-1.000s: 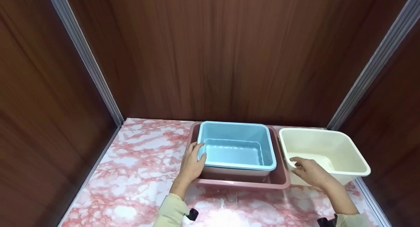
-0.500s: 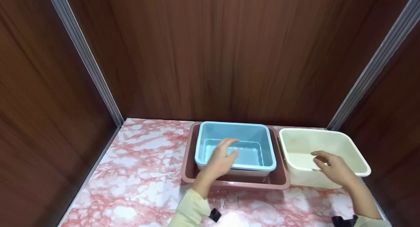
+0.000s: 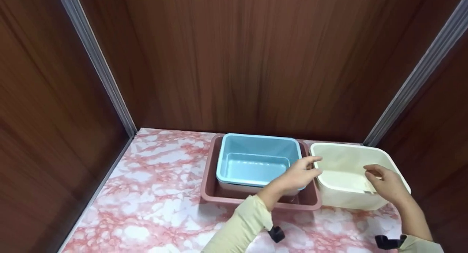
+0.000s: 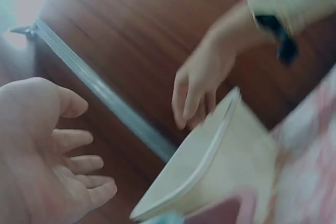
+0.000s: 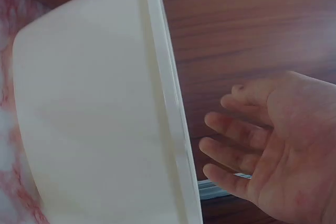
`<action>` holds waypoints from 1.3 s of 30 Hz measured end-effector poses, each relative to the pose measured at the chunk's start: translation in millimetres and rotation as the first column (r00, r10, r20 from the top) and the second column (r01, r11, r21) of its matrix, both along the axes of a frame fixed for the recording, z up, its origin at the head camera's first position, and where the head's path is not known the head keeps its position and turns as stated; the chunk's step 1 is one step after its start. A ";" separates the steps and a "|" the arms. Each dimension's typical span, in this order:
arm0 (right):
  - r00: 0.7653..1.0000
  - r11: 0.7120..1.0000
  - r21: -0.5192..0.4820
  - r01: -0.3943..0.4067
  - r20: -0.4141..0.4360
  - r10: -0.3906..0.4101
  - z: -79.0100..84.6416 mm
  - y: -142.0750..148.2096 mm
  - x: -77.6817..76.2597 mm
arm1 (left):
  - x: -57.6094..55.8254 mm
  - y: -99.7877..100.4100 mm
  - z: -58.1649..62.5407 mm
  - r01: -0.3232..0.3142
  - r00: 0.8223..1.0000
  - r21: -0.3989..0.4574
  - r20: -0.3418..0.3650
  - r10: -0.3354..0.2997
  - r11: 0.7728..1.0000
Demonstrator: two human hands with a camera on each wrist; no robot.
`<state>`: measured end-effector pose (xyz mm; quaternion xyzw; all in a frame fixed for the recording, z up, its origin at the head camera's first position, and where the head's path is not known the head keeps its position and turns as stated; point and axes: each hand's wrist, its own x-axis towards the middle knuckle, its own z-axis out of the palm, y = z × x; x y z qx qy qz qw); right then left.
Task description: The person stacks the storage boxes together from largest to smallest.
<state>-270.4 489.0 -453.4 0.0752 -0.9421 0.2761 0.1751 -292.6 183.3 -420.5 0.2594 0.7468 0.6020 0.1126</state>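
Observation:
A cream plastic basin (image 3: 351, 200) stands at the right of the table in the head view. Over its left rim hovers my left hand (image 3: 298, 174), fingers loosely bent and holding nothing; the left wrist view shows that hand (image 4: 44, 156) apart from the basin. My right hand (image 3: 389, 183) hangs above the basin's front right rim with bent fingers. In the right wrist view the right hand (image 5: 283, 150) is bare and a gap separates it from the basin wall (image 5: 94, 114). A light blue basin (image 3: 256, 178) sits inside a larger dusty-pink basin (image 3: 237, 200), left of the cream one.
Under the blue basin another brownish-pink container (image 3: 237, 188) shows. The marbled red-and-white table (image 3: 146, 194) stretches to the left and front. Dark wood panels (image 3: 248, 63) with metal corner strips (image 3: 98, 63) enclose the back and sides.
My left hand has left the blue basin's left rim and crossed rightward to the cream basin's left rim. The right hand has moved right, from the cream basin's left rim to its front right.

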 end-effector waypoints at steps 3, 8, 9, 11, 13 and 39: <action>0.999 0.999 -0.011 0.037 0.021 -0.037 2.6 4.2 -3.3 | 1.9 15.6 0.6 -0.036 0.991 0.087 0.129 0.025 0.996; 0.996 0.997 -0.017 0.075 0.045 -0.074 3.7 10.3 -15.4 | -5.6 32.9 -1.6 -0.155 0.961 0.090 0.244 0.129 0.984; 0.996 0.997 -0.002 0.079 0.039 -0.079 2.6 12.1 -18.0 | -7.5 35.6 -1.9 -0.180 0.951 0.091 0.269 0.150 0.979; 0.995 0.994 0.042 0.098 0.029 -0.099 -0.6 16.4 -21.9 | -10.9 40.8 -2.7 -0.214 0.934 0.094 0.312 0.176 0.972; 0.991 0.988 0.088 0.128 0.037 -0.131 -4.1 21.1 -24.0 | -12.9 45.2 -2.4 -0.240 0.918 0.093 0.344 0.195 0.966; 0.892 0.952 0.028 0.305 0.343 -0.296 -27.9 81.3 -10.7 | -18.1 85.5 -46.5 -0.306 0.890 -0.019 0.349 0.293 0.952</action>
